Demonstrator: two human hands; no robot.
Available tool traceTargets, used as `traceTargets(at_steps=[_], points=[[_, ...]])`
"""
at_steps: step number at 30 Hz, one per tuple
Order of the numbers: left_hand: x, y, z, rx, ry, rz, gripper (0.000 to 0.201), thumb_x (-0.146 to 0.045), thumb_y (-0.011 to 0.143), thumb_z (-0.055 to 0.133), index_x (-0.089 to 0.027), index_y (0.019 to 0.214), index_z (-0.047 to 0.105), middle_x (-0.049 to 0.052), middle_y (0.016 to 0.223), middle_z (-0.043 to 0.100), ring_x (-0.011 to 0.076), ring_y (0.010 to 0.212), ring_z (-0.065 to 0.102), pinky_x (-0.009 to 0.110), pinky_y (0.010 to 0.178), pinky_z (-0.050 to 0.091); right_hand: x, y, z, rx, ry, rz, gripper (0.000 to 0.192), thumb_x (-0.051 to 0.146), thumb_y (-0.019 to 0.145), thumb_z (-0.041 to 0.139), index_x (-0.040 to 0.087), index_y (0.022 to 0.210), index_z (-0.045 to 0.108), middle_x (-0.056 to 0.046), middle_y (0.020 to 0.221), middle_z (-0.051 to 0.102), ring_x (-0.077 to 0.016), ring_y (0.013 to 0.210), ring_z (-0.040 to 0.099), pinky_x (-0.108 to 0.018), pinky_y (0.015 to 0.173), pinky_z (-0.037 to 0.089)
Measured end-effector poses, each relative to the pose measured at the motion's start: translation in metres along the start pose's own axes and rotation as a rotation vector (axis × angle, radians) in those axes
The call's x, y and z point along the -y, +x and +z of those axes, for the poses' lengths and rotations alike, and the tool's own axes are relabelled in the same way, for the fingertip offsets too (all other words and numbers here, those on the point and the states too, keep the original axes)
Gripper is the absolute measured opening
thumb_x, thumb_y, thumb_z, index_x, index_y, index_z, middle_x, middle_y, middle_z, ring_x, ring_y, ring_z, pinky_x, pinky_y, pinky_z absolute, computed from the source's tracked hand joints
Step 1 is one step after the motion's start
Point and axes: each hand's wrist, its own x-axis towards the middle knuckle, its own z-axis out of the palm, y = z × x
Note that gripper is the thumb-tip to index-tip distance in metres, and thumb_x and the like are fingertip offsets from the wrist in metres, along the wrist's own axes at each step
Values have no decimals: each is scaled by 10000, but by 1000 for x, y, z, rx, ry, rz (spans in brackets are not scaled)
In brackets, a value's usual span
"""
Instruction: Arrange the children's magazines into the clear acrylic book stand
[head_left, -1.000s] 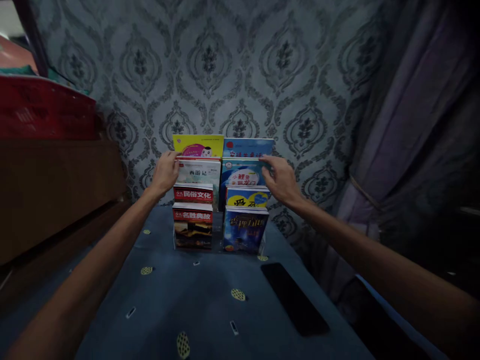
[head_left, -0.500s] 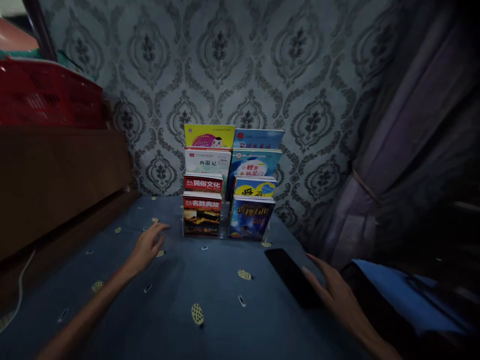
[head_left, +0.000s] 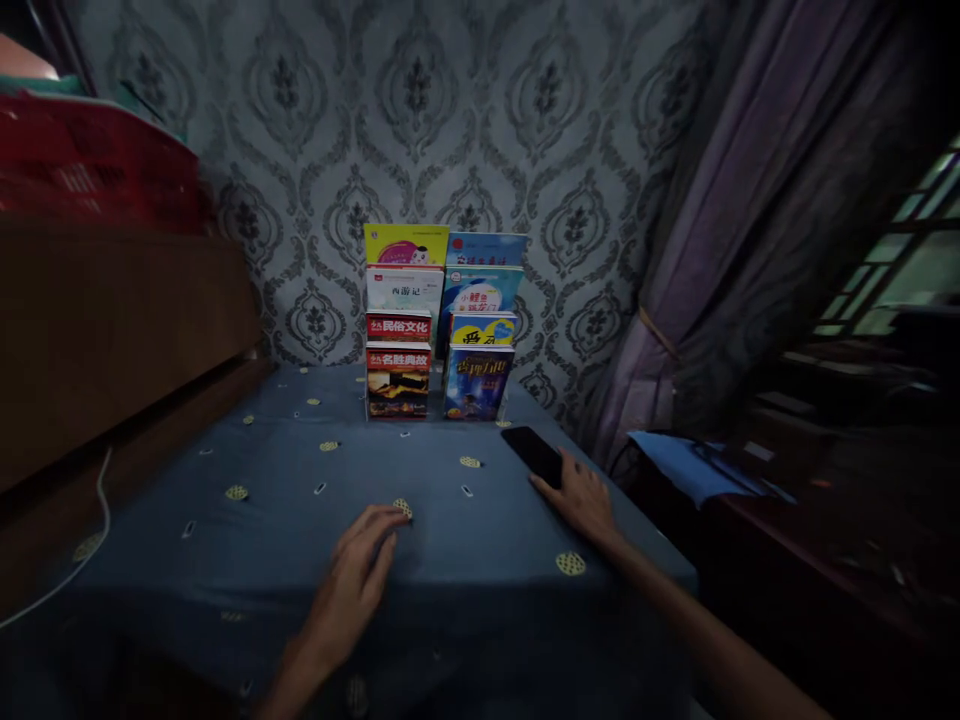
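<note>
My right hand [head_left: 583,500] has its thumb and fingers around the near end of a black smartphone [head_left: 529,452], which lies at the right of the table. My left hand [head_left: 360,560] hovers near the table's front edge, fingers stretched forward, thumb apart, nothing in it. Beyond both hands stands a tiered, clear rack [head_left: 436,405] of books in two columns. Its left column has a yellow book [head_left: 405,238], a pale book [head_left: 405,292] and two red-titled ones, the lowest with a dark landscape cover [head_left: 397,385]. At the lower right is a dark blue book [head_left: 476,385].
A blue patterned cloth [head_left: 285,520] covers the table. To the left are a brown wooden board [head_left: 120,340], a red basket [head_left: 97,165] and a white cable [head_left: 103,500]. A tied purple curtain [head_left: 645,350] hangs at the right, near a blue cloth item [head_left: 690,465].
My left hand has moved back from beside the rack towards the table's front edge. My right hand has closed around the smartphone's near end. The view has shifted back and right.
</note>
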Motion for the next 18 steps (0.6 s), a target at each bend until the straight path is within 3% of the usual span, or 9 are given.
traceTargets(at_steps=[6, 10, 14, 18], points=[[-61, -28, 10, 100, -98, 129, 292, -264, 1016, 417, -215, 1144, 674, 81, 1126, 686, 193, 1088, 645, 320, 951, 502, 18, -19, -30, 56, 13, 44, 649, 446, 915, 579, 91, 1437, 431, -277, 1313, 602, -421, 1262, 533, -505, 994, 410], [-93, -50, 4, 148, -144, 199, 281, -254, 1001, 435, -207, 1111, 689, 69, 1069, 692, 187, 1026, 647, 307, 919, 492, 21, -38, -40, 97, 94, 55, 743, 481, 844, 658, 128, 1449, 406, -241, 1309, 618, -408, 1283, 528, -472, 987, 427], [-91, -69, 16, 112, -295, 100, 294, -373, 973, 495, -190, 1026, 719, 70, 991, 720, 207, 968, 655, 320, 874, 501, 16, -63, -53, 78, 224, 64, 798, 497, 819, 661, 126, 1470, 385, -209, 1258, 652, -382, 1226, 588, -449, 958, 458], [-60, -66, 52, 116, -636, -217, 454, -565, 867, 609, -157, 1035, 715, 120, 1004, 743, 246, 930, 694, 311, 754, 533, 9, -80, -66, 29, 427, 67, 693, 448, 822, 625, 49, 1374, 493, -191, 1078, 706, -345, 1077, 671, -409, 862, 504]])
